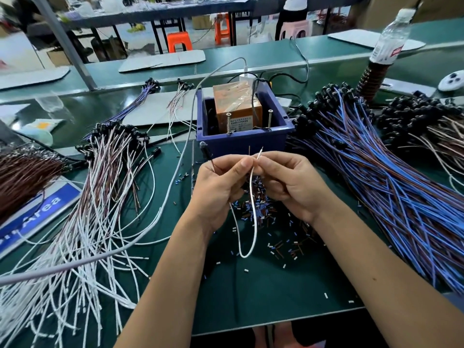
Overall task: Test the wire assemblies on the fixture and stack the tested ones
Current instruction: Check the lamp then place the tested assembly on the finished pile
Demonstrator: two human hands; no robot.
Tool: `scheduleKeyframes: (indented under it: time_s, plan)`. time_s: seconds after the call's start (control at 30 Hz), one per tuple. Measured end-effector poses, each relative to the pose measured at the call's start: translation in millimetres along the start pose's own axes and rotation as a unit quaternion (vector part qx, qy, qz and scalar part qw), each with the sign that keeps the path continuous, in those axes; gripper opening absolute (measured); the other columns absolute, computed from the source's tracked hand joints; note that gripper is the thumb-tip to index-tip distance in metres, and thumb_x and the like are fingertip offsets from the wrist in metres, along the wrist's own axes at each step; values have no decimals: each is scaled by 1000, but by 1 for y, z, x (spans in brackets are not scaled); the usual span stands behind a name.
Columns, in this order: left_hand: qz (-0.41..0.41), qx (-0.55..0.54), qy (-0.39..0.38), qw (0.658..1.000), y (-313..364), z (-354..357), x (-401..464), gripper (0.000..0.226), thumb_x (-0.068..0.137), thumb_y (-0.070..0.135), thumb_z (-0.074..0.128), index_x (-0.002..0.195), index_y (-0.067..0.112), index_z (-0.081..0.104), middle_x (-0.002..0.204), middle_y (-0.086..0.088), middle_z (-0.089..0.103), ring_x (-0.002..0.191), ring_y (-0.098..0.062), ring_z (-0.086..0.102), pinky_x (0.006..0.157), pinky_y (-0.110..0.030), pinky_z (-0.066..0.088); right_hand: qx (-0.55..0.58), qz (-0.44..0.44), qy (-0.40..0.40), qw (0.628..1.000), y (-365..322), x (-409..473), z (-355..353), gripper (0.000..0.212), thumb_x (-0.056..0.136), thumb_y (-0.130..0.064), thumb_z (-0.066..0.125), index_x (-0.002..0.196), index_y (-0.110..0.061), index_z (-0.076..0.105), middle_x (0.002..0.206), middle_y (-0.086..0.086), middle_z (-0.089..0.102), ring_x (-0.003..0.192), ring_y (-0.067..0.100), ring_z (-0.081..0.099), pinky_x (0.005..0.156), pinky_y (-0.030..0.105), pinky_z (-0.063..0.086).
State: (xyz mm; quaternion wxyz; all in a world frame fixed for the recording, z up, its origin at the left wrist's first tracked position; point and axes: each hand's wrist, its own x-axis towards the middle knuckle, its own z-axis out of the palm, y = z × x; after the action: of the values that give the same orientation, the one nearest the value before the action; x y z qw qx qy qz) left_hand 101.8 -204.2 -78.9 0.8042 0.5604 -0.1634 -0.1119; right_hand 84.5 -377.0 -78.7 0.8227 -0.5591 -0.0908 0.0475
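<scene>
A white and brown wire assembly [254, 222] hangs in a loop between my hands, just in front of the fixture. My left hand [221, 184] grips the end with the black LED head, which sticks up by my thumb. My right hand [288, 182] pinches the white stripped end, its tip pointing up. The fixture is a blue box [241, 141] holding an orange unit [238, 106] with two upright screws. A pile of white and brown assemblies [100, 197] lies at the left. A pile of blue and brown assemblies [389, 184] lies at the right.
Cut bits of insulation [263, 212] litter the green mat below my hands. A grey cable [175, 172] crosses from the fixture to the lower left. A water bottle [389, 38] stands at the back right. A blue sign [37, 212] lies at the left.
</scene>
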Motion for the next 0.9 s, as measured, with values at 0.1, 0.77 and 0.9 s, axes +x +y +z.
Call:
scheduleKeyframes:
  time_s: [0.1,0.77,0.9]
  plan:
    - [26,2,17,1000,-2,5,-1,16,86,30,77,93,16,80,90,-8,77,79,-23,73,68,-37,53,2,-11,21,1000,0,0,1,17,89,-19,68,100,-9,75,78,1,63,55,5,41,40,13,28]
    - [267,217,420,840,-1,24,8,16,94,-2,64,101,1,77,88,-3,77,83,-7,73,81,-18,53,-415,-374,357,748,1,9,9,24,102,-6,58,120,-2,75,94,4,76,85,9,71,81,24,58]
    - [278,253,411,831,3,29,8,21,94,-7,60,106,-1,76,90,-4,76,89,-10,74,86,-20,55,-446,-380,341,735,-1,11,11,25,101,-2,58,121,3,73,99,10,77,89,18,73,83,30,60]
